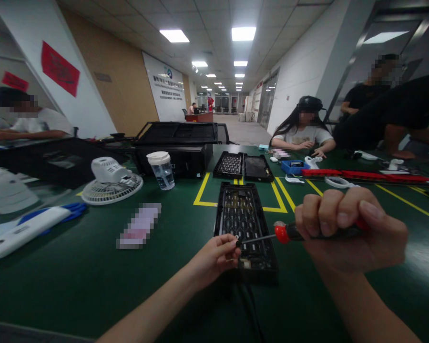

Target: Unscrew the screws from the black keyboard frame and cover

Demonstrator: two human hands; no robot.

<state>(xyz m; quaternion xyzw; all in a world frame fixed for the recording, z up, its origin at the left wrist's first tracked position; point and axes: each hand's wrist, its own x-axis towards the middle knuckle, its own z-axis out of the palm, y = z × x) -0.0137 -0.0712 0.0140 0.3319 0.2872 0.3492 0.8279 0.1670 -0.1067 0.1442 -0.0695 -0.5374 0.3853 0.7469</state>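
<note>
My right hand (350, 231) is wrapped round the handle of a screwdriver (281, 232) with a red collar. Its thin metal shaft points left across an open black plastic case (270, 259) with a grid of oval shapes inside. At the shaft's tip, my left hand (219, 255) pinches a small dark piece (238, 243) between thumb and fingers. That piece is too small to make out and seems to touch the tip. Both hands are just above the near part of the case. A dark cable (250, 305) runs from under the case toward me.
Further back lie a second open black case (229, 164) and its lid-like half (259, 167). To the left are a lidded water cup (161, 170), a white fan (112, 183), a blurred-out flat item (140, 226) and a white device (28, 231). People sit and stand around the green table (103, 286).
</note>
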